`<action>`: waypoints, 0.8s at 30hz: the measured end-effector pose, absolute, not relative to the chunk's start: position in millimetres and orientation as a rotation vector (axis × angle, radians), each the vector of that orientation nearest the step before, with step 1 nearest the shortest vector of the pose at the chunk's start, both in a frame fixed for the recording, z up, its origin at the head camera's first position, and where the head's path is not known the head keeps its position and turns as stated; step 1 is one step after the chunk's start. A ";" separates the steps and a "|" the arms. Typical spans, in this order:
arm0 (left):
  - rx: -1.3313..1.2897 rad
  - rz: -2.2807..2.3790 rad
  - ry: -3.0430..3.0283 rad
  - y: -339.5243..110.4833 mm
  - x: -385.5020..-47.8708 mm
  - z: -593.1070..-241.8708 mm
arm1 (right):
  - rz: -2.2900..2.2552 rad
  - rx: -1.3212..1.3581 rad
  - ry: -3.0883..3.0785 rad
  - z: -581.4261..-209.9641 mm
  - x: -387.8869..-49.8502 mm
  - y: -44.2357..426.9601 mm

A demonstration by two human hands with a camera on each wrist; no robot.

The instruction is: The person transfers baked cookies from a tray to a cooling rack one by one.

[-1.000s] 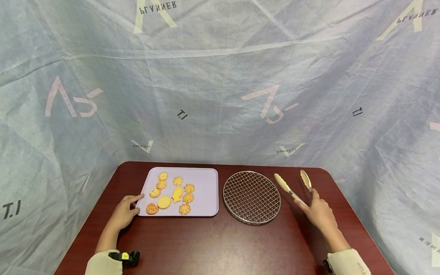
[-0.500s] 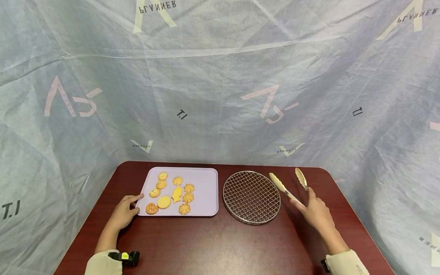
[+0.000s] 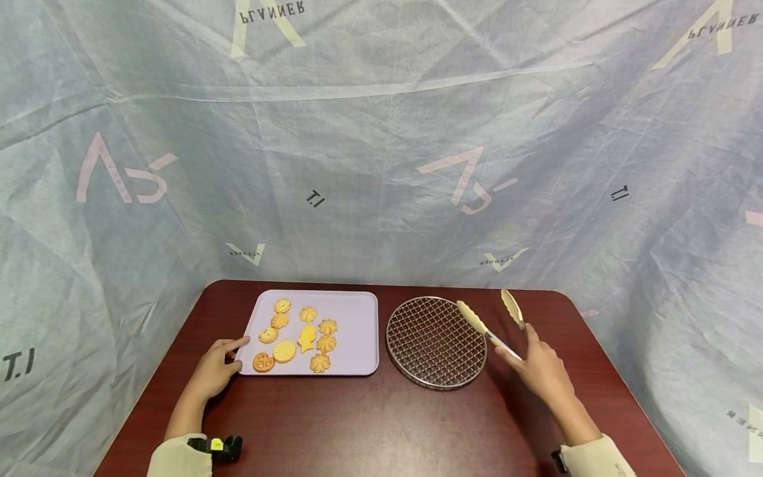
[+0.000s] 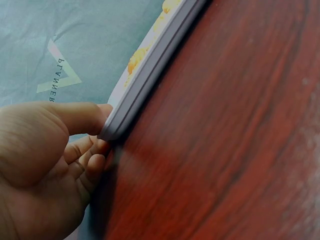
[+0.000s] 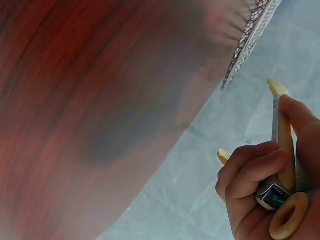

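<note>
My left hand (image 3: 213, 372) pinches the left edge of the lilac tray (image 3: 357, 331); in the left wrist view, the thumb of that hand (image 4: 45, 155) lies on the tray's rim (image 4: 145, 80). Several golden cookies, among them a fish-shaped one (image 3: 306, 337) and a browner pretzel-like one (image 3: 263, 362), lie on the tray's left and middle. In my right hand (image 3: 545, 371) are tongs with cream tips (image 3: 473, 318), their arms spread apart and nothing between them. The right wrist view shows fingers of that hand (image 5: 260, 175) curled round the tongs' handle (image 5: 285, 165).
A round wire rack (image 3: 437, 342) stands between the tray and my right hand, with the tongs' left tip over its upper right edge. The dark red table (image 3: 357, 424) extends in front of both. Grey printed cloth (image 3: 381, 165) hangs behind and at the sides.
My right hand has moved left with the spread tongs, bringing their left tip from beside the rack to over its edge. The left hand and tray have stayed in place.
</note>
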State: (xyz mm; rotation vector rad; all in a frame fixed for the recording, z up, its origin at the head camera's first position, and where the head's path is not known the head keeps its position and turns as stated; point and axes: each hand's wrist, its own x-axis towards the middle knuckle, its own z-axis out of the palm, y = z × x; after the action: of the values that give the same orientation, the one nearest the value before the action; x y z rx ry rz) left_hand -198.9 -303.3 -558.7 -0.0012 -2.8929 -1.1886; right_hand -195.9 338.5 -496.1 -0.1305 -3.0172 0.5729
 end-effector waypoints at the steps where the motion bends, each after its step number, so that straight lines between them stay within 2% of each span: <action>1: -0.001 -1.189 -2.894 -303.3 -198.8 -558.6 | 0.574 -0.121 -3.014 -495.7 -195.5 337.4; 24: 0.010 -1.194 -2.901 -303.5 -199.3 -558.5 | 0.612 -0.028 -2.989 -491.6 -189.4 311.5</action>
State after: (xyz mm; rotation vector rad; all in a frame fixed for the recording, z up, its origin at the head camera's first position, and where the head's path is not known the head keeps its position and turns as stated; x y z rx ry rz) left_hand -199.3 -303.5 -558.5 0.0100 -2.9005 -1.1937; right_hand -189.4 311.5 -491.6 -0.0278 -2.9893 0.6123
